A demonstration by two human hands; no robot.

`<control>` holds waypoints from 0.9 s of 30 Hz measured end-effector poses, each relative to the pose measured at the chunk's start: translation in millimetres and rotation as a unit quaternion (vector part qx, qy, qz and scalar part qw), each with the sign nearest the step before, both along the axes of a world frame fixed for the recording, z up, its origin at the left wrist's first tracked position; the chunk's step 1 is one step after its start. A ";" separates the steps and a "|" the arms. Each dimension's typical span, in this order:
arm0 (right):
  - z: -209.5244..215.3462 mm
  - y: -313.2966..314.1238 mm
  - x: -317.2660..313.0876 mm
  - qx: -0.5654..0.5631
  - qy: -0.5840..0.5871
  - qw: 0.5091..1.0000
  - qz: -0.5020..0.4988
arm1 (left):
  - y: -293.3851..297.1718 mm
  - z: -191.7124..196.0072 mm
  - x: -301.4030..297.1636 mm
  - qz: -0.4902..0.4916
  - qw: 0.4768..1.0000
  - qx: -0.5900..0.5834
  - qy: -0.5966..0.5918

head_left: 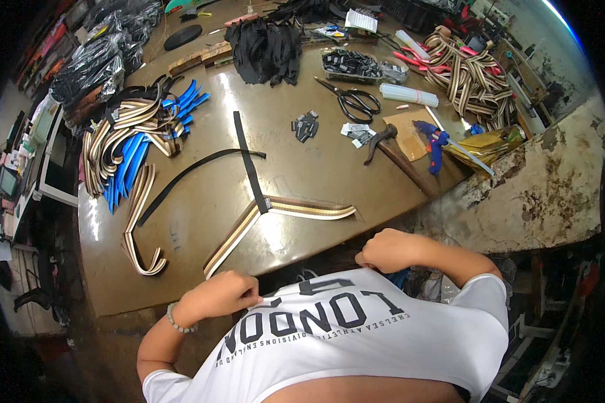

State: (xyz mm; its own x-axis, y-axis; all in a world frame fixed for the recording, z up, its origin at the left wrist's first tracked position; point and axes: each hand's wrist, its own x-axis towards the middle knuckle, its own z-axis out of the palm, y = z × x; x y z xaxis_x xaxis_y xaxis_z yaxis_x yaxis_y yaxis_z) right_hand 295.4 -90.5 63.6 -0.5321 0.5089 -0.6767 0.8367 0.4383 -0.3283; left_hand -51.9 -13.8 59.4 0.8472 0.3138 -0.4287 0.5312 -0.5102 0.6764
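White shirt (390,349) nearest me; left grip (223,295) and right grip (392,250) curled at its edge, holding anything I can't tell; beyond it on the bench (356,164), the striped strap (304,207) looks light, pliant, best taken at its bend

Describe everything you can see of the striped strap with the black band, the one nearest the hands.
The striped strap looks like woven webbing in brown, tan and cream. It lies on the brown table, bent into two arms like an upside-down V: one runs toward the left hand, the other out to the right. At the bend the black band meets it beside a small grey tag, then runs up the picture, crossed by a second black strip. No hand visibly grips it.
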 end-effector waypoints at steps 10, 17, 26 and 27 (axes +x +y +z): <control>-67.0 55.3 97.5 0.551 -0.057 0.725 -0.408 | -1.1 -21.1 28.2 0.521 0.799 -0.018 -0.299; -38.2 31.6 58.9 0.394 0.241 0.603 -0.650 | -5.8 -55.2 38.3 0.481 0.811 0.226 -0.243; -25.1 30.0 -77.5 0.188 0.370 0.804 -0.425 | -0.6 -75.4 41.3 0.514 0.791 0.206 -0.260; -22.0 33.6 -84.3 0.231 0.376 0.798 -0.411 | -0.1 -77.0 42.6 0.514 0.790 0.215 -0.258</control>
